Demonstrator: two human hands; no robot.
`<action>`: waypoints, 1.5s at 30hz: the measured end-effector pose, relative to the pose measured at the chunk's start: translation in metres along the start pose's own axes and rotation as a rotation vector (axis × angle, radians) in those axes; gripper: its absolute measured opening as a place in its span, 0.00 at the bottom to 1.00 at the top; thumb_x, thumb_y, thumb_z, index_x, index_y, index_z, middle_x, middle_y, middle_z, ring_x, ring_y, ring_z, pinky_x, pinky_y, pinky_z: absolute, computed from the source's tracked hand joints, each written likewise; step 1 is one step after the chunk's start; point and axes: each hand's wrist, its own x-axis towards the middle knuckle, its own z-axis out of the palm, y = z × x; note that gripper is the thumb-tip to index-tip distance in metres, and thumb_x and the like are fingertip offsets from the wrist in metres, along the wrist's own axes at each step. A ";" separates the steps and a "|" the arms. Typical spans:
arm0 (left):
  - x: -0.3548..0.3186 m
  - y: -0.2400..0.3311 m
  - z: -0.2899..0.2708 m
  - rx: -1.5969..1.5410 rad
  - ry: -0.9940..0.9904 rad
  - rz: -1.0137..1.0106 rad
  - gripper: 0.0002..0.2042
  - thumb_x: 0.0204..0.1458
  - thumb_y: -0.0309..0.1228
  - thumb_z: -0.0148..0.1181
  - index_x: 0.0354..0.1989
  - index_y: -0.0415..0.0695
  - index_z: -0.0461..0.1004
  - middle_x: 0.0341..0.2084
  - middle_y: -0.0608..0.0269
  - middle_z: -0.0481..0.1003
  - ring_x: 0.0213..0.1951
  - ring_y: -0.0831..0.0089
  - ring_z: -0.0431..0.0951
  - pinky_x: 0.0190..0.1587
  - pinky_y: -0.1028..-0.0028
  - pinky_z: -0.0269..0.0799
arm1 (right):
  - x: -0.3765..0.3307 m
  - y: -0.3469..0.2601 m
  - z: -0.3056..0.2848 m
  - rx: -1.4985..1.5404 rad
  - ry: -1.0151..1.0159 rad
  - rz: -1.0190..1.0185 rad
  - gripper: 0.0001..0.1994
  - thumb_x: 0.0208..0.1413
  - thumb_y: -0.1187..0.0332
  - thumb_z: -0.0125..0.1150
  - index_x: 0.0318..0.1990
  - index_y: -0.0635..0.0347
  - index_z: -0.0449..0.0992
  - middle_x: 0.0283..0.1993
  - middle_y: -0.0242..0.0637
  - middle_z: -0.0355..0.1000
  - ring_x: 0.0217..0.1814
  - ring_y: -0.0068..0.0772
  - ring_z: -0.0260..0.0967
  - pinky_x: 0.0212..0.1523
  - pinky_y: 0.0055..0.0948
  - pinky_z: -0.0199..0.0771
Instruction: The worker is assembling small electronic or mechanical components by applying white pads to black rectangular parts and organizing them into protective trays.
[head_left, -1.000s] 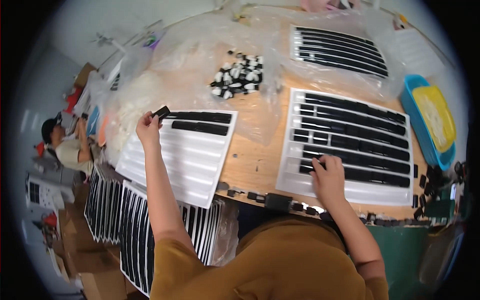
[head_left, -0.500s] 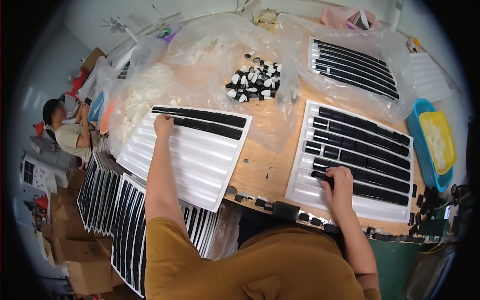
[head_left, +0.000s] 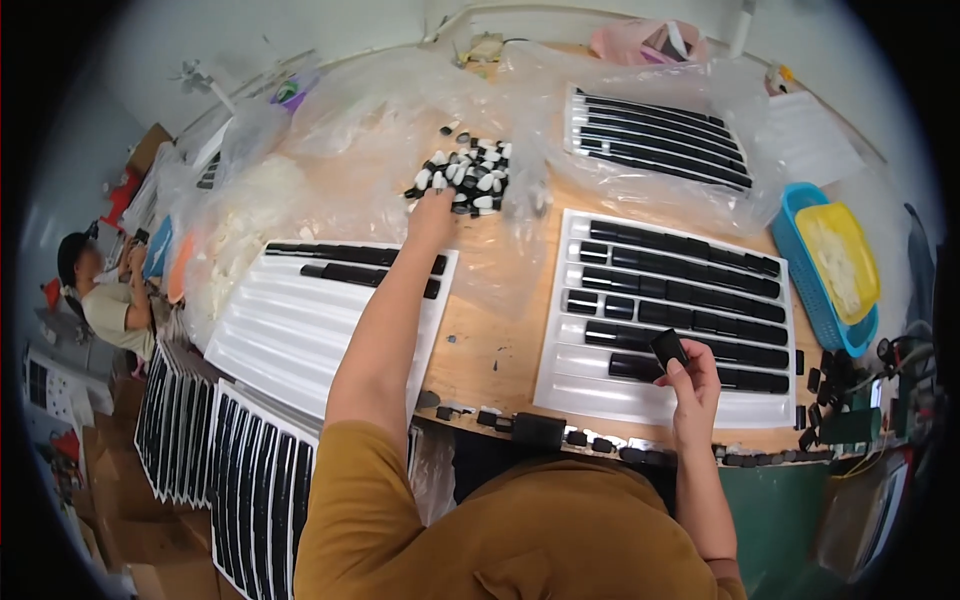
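My left hand (head_left: 432,217) reaches to the near edge of a pile of small black and white pieces (head_left: 483,180). Its fingers are bunched together at the pieces, and what sits between them is hidden. In my right hand (head_left: 692,385), a short black tube-like piece (head_left: 668,349) is pinched and tilted. That hand hovers over the white ridged tray (head_left: 575,385) on the right, whose grooves hold rows of black pieces (head_left: 690,297). Under my left forearm lies another white tray (head_left: 300,340), with two rows of black pieces (head_left: 345,255) at its far side.
A third filled tray (head_left: 655,140) stands behind in clear plastic (head_left: 535,90). At right is a blue basket (head_left: 800,260) with a yellow tray (head_left: 865,235). Loose black pieces (head_left: 540,430) line the table's front edge. Filled trays (head_left: 255,480) stack lower left; a person (head_left: 110,290) sits beyond.
My left hand has moved from the left tray to the pile, and the near row there has fewer pieces at its left end. My right hand has lifted its black piece off the tray.
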 end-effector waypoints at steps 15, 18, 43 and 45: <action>-0.031 0.024 -0.003 -0.499 0.067 -0.461 0.18 0.41 0.22 0.65 0.44 0.32 0.74 0.27 0.63 0.75 0.32 0.74 0.76 0.36 0.75 0.73 | -0.003 0.009 -0.033 0.094 0.007 0.126 0.14 0.58 0.74 0.57 0.51 0.64 0.71 0.31 0.34 0.73 0.31 0.21 0.70 0.32 0.19 0.72; -0.055 0.113 -0.047 -1.285 0.041 -0.538 0.10 0.50 0.19 0.60 0.42 0.35 0.75 0.26 0.68 0.73 0.33 0.76 0.77 0.37 0.81 0.75 | -0.004 0.008 -0.039 0.172 -0.022 0.200 0.14 0.59 0.73 0.56 0.52 0.63 0.70 0.31 0.34 0.73 0.30 0.21 0.69 0.32 0.19 0.72; -0.167 0.327 -0.240 -2.380 -0.605 0.700 0.07 0.60 0.32 0.53 0.36 0.42 0.74 0.38 0.57 0.75 0.46 0.61 0.74 0.49 0.61 0.72 | -0.018 0.027 -0.093 -0.117 0.157 0.109 0.10 0.55 0.74 0.58 0.45 0.62 0.72 0.32 0.33 0.74 0.26 0.15 0.64 0.27 0.17 0.65; -0.163 0.333 -0.258 -2.405 -0.721 0.486 0.03 0.56 0.26 0.57 0.31 0.42 0.74 0.34 0.58 0.75 0.42 0.62 0.75 0.46 0.64 0.74 | -0.024 0.017 -0.107 -0.449 0.146 0.073 0.11 0.51 0.73 0.62 0.43 0.61 0.75 0.33 0.29 0.73 0.26 0.15 0.63 0.27 0.15 0.63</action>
